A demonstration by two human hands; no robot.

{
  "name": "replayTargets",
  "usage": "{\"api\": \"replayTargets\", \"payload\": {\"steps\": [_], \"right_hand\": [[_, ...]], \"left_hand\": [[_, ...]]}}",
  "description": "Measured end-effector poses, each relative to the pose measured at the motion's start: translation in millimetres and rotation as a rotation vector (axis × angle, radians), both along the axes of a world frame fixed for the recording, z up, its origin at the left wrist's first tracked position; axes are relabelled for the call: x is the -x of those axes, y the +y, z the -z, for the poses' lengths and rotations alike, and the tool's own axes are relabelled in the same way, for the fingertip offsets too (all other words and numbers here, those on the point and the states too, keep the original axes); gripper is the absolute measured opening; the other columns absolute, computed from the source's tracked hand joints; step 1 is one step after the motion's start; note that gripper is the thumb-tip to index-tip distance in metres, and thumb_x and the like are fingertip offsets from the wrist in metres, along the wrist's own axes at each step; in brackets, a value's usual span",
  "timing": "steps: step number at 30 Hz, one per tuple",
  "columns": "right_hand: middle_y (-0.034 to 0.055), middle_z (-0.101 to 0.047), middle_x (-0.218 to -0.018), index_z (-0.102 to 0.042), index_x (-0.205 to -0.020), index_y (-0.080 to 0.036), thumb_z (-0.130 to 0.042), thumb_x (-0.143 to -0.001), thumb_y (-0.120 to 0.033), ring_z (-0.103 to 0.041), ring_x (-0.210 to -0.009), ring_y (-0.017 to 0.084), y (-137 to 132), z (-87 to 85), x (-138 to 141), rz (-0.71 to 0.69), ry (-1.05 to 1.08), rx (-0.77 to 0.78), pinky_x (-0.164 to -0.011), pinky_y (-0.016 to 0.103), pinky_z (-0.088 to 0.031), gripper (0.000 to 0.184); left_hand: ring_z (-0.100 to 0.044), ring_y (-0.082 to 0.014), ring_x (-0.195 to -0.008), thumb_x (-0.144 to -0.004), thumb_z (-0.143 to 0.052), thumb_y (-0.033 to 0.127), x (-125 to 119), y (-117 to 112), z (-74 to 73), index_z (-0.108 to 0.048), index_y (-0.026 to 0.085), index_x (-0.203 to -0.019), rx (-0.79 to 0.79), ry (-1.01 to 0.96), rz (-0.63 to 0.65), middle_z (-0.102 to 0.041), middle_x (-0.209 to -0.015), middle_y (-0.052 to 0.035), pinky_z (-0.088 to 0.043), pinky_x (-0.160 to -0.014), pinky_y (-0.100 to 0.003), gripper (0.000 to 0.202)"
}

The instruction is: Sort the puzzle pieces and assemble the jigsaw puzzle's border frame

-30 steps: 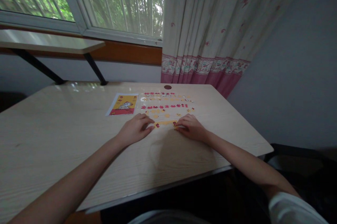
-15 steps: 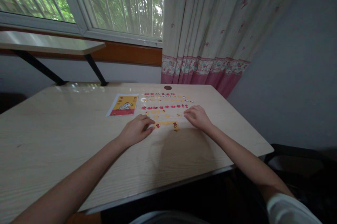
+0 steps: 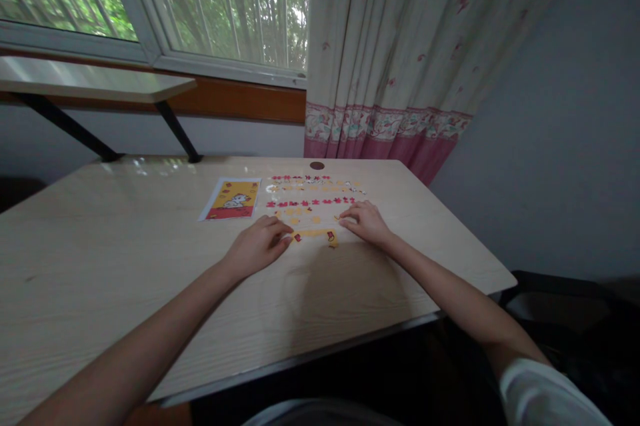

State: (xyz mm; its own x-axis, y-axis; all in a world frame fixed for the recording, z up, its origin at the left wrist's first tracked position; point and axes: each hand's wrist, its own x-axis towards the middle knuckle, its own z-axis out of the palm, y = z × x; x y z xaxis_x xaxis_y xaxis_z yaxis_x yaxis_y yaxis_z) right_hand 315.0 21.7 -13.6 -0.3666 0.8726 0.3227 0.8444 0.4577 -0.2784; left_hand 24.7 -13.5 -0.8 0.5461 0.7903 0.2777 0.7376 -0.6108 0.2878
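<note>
A short strip of joined yellow jigsaw pieces (image 3: 315, 233) lies on the table, with red-patterned pieces (image 3: 331, 237) at its right end. My left hand (image 3: 256, 244) rests at the strip's left end, thumb and index finger apart, fingertips touching or nearly touching it. My right hand (image 3: 369, 221) is bent over the table, its fingertips at a loose yellow jigsaw piece (image 3: 337, 217); its thumb and fingers are slightly apart. Between the hands lie a few more loose yellow pieces (image 3: 315, 220).
Behind the hands, red pieces (image 3: 313, 203) and mixed yellow and white pieces (image 3: 305, 189) lie in rows. A reference picture (image 3: 233, 200) of a white animal on yellow and red lies left of them. A raised shelf (image 3: 95, 79) stands at the back left of the table (image 3: 150, 239).
My right hand has moved left, so its fingertips reach the loose yellow piece. My left hand stays by the strip. The view has shifted slightly.
</note>
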Motion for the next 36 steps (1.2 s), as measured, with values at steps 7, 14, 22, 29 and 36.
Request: {"api": "replayTargets", "payload": {"steps": [7, 14, 22, 29, 36], "right_hand": [[0.0027, -0.066, -0.079, -0.066, -0.073, -0.019, -0.065, -0.070, -0.022, -0.057, -0.078, 0.016, -1, -6.3, 4, -0.022, 0.164, 0.087, -0.078, 0.030, -0.039, 0.005], [0.0016, -0.065, -0.076, -0.065, -0.079, -0.019, -0.065, -0.073, -0.030, -0.059, -0.072, 0.012, -32, -17.2, 25, -0.231, 0.470, 0.184, -0.070, 0.024, -0.045, 0.012], [0.0016, -0.064, -0.073, -0.066, -0.078, -0.020, -0.066, -0.073, -0.032, -0.058, -0.067, 0.011, -54, -22.0, 38, -0.264, 0.566, 0.149, -0.064, 0.023, -0.046, 0.013], [0.0015, -0.066, -0.074, -0.065, -0.083, -0.023, -0.064, -0.076, -0.037, -0.058, -0.074, 0.015, -54, -19.1, 37, -0.300, 0.355, -0.134, -0.074, 0.030, -0.040, 0.015], [0.0013, -0.068, -0.076, -0.066, -0.085, -0.024, -0.060, -0.079, -0.040, -0.057, -0.074, 0.015, -54, -14.0, 37, -0.281, 0.251, -0.204, -0.074, 0.030, -0.035, 0.018]], "left_hand": [[-0.053, -0.0199, -0.084, -0.084, -0.046, 0.030, -12, -6, -3.0, -0.064, 0.018, -0.091, 0.036, -0.118, 0.014, -0.061, -0.084, -0.0058, -0.043, -0.075, -0.032, 0.023], [-0.054, -0.0149, -0.070, -0.082, -0.050, 0.029, -38, -20, -9.4, -0.067, 0.019, -0.084, 0.161, -0.348, 0.013, -0.062, -0.074, -0.0028, -0.041, -0.066, -0.027, 0.020], [-0.051, -0.0128, -0.061, -0.075, -0.054, 0.030, -49, -24, -8.7, -0.067, 0.017, -0.073, 0.274, -0.524, -0.028, -0.062, -0.068, -0.0020, -0.037, -0.056, -0.024, 0.019], [-0.042, -0.0096, -0.050, -0.073, -0.054, 0.032, -48, -20, -5.6, -0.065, 0.014, -0.071, 0.395, -0.631, -0.095, -0.057, -0.057, -0.0004, -0.033, -0.048, -0.022, 0.022], [-0.044, -0.0092, -0.049, -0.073, -0.053, 0.035, -47, -17, -0.5, -0.064, 0.013, -0.070, 0.501, -0.699, -0.048, -0.057, -0.056, 0.0005, -0.033, -0.048, -0.021, 0.024]]}}
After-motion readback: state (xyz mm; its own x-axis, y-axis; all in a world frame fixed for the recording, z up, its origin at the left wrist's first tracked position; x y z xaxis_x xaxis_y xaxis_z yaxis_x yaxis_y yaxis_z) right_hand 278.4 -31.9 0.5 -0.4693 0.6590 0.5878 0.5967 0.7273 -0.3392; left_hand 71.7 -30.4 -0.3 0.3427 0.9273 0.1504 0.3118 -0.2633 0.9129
